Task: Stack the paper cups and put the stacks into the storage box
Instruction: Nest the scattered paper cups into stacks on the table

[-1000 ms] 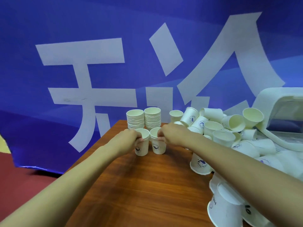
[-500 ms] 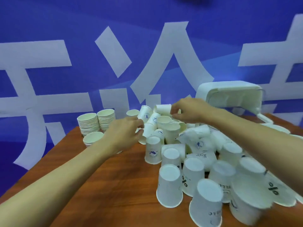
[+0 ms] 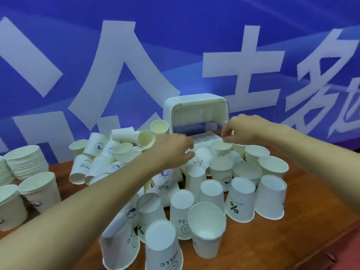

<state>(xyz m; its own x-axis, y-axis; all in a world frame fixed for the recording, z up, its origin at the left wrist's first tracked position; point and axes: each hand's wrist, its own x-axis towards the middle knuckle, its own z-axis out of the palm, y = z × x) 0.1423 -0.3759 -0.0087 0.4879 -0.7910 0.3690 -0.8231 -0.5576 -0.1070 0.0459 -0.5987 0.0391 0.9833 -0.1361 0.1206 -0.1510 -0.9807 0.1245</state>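
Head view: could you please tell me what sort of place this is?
Probably an event or exhibition stand: a large blue banner with white Chinese characters hangs behind a wooden table heaped with printed paper cups.

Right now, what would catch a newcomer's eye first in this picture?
The big jumble of paper cups covers the middle of the wooden table, some upright, many upside down. Behind it, at the far edge, stands the open white storage box, before a blue banner with huge white characters. Neat stacks of cups wait at the left.
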